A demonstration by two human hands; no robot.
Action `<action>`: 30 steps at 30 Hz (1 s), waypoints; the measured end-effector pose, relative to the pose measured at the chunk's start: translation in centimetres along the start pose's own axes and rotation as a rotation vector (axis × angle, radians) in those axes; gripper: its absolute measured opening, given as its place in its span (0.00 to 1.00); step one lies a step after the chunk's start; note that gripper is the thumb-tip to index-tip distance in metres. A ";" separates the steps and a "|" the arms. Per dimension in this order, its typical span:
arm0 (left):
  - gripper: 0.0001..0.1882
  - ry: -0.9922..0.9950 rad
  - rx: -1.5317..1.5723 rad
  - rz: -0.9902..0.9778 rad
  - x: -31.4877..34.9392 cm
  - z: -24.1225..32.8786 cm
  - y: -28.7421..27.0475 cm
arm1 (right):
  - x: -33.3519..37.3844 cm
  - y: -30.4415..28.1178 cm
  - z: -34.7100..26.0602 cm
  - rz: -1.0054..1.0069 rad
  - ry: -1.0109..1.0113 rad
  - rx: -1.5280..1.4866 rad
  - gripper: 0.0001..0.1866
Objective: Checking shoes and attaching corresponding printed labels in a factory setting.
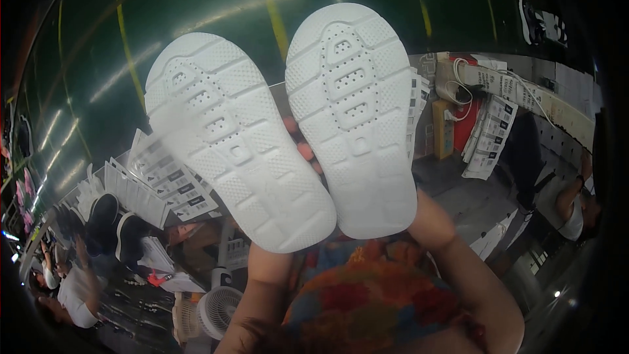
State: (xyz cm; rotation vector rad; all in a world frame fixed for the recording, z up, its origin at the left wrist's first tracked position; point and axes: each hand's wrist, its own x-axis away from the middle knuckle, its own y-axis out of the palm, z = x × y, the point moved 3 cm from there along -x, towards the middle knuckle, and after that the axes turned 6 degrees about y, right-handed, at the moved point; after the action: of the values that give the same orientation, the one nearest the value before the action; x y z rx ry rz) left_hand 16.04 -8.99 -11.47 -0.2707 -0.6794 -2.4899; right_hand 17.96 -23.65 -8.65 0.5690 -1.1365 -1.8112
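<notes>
Two white shoe soles (242,144) with treaded blocks and small dotted panels are held up side by side, tread facing me. Behind the left one, my left forearm (259,282) rises and the hand is mostly covered. My right forearm (452,249) reaches up behind the right sole (354,124), which hides that hand too. A few fingertips (304,149) show in the gap between the soles; I cannot tell which hand they belong to. The lower ends of the soles touch or nearly touch, and their tops spread apart. Whether uppers are attached behind cannot be seen.
A green surface with yellow lines (268,10) stretches ahead. Label sheets lie left (173,180) and right (491,137), near a white cable (465,92). Dark shoes (105,219) and a fan (218,311) are at lower left. Other people (78,295) sit at both sides.
</notes>
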 end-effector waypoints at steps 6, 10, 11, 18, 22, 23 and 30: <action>0.32 -0.105 0.204 0.001 -2.4 -1.7 -3.5 | 1.6 -0.9 -2.7 0.295 -0.215 0.457 0.32; 0.26 0.116 -0.208 -0.030 -11.1 -2.8 -3.7 | 1.0 -3.8 -10.6 0.696 -0.815 1.160 0.24; 0.26 0.195 -0.429 -0.088 -13.1 -3.3 -3.2 | 1.0 -5.2 -12.7 0.725 -0.885 1.274 0.22; 0.24 0.461 -1.369 -0.122 -9.2 -3.0 0.2 | 11.0 -1.7 -3.3 0.667 -0.806 2.049 0.15; 0.17 0.453 -1.032 -0.190 3.4 -4.3 6.3 | 25.2 -0.5 -1.0 0.888 -0.857 2.018 0.08; 0.15 0.348 -1.018 -0.234 7.1 -5.4 8.1 | 28.3 -0.7 -1.1 0.986 -0.958 2.041 0.06; 0.09 0.024 -0.859 -0.683 23.5 -16.5 20.4 | 40.8 1.9 -4.2 1.344 -1.261 2.017 0.06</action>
State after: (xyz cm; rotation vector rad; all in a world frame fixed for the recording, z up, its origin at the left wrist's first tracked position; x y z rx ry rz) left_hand 6.83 -42.91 -9.64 -0.3490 0.4479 -3.3094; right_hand 1.87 -61.31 -5.91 -0.5464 -2.8149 0.8882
